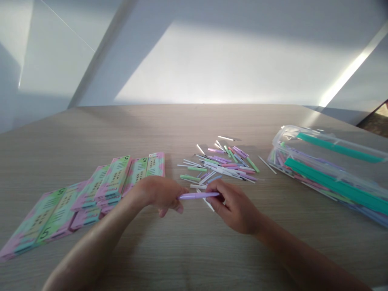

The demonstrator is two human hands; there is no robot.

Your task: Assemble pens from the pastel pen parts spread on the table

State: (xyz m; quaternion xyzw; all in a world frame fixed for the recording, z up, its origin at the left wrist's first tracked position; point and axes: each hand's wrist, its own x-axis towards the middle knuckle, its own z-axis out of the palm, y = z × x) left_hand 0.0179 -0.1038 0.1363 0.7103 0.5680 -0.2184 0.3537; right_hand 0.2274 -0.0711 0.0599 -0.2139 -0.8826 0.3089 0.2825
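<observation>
A light purple pen (198, 195) lies nearly level between my two hands, above the wooden table. My left hand (165, 193) has its fingers closed at the pen's left end, the back of the hand facing up. At the other end, thumb and fingers of my right hand (238, 208) pinch the pen. Just beyond the hands spreads a loose heap of thin white pen refills (226, 171) and coloured pen parts in green, purple, pink and blue. A green piece (197, 169) lies at the heap's left side.
On the left, several pink and green printed boxes (113, 182) lie in overlapping stacks. To the right rests a clear plastic bag (280, 139) with teal strips (321, 178), holding more coloured pen parts. A single white refill (267, 164) lies beside it. A pale wall stands behind the table (145, 125).
</observation>
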